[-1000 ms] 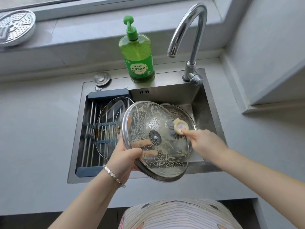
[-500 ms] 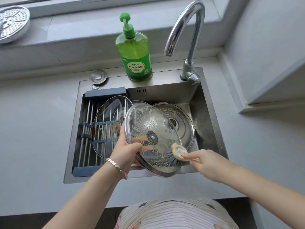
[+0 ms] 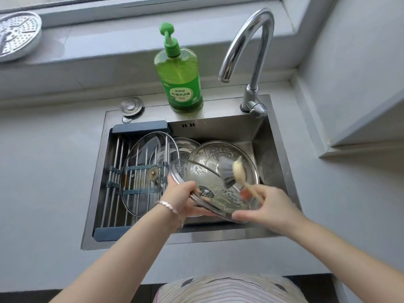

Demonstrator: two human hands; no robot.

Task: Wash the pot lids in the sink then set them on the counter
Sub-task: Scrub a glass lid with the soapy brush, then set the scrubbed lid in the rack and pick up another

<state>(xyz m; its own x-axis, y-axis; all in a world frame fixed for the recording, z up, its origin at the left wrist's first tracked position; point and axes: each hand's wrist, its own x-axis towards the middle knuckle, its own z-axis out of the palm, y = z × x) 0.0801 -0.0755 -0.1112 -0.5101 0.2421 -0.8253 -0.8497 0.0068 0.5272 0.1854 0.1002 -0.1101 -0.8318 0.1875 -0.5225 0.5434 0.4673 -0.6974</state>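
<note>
Since a second ago the held lid [image 3: 196, 173] has tipped flatter and lower over the sink [image 3: 273, 132], and the brush [image 3: 231, 173] has swung to its far side. Another lid [image 3: 142, 167] lies on the rack [image 3: 113, 171]; a soapy one [image 3: 214, 153] sits in the basin behind. The left hand [image 3: 183, 200] has a grip pinching the held lid's near rim. The right hand [image 3: 269, 206] has its grip curled round the brush handle. Scrubbing is in hand. Next, I judge, comes a rinse under the dry faucet [image 3: 251, 51].
</note>
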